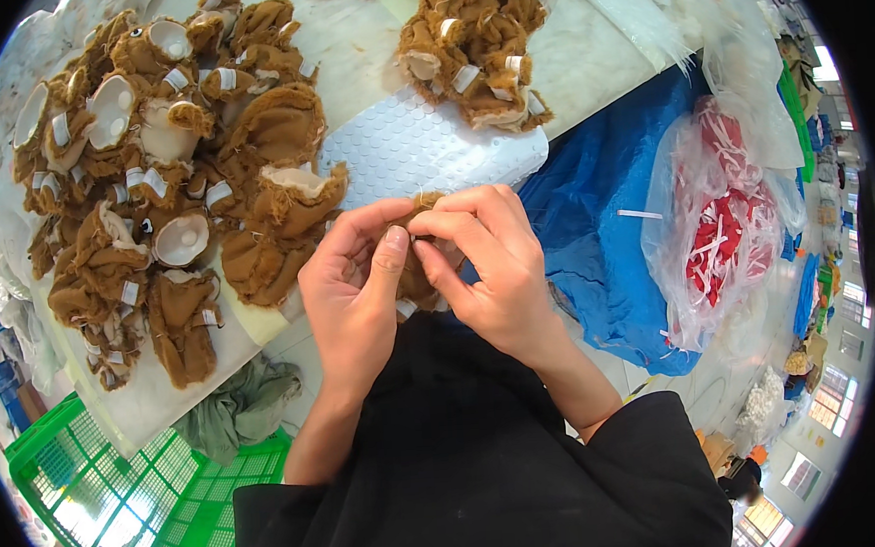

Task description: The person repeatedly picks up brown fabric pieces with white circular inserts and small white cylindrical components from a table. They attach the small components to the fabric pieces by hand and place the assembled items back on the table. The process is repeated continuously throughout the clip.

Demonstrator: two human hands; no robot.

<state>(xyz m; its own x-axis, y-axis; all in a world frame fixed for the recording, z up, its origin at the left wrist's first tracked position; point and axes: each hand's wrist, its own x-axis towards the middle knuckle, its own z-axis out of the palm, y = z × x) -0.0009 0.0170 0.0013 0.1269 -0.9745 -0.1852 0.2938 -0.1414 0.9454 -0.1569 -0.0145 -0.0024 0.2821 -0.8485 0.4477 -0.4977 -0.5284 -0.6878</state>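
Both hands meet at the near edge of the table over a brown plush piece (420,283), most of it hidden behind the fingers. My left hand (358,278) is closed, thumb and forefinger gripping the plush piece. From the other side my right hand (487,260) pinches at the same spot, its fingertips almost touching the left thumb. Whether something small sits between those fingertips, I cannot make out. A large heap of similar brown plush pieces (279,133) with white tags and pale round plastic parts lies to the left. A smaller plush pile (474,46) lies farther off.
A light bubble-textured mat (390,146) lies on the table (352,28) ahead of my hands. Blue sheeting (596,244) and a clear plastic bag (682,258) with red pieces are at the right. A green plastic crate (166,501) and a grey-green cloth (241,411) are at lower left.
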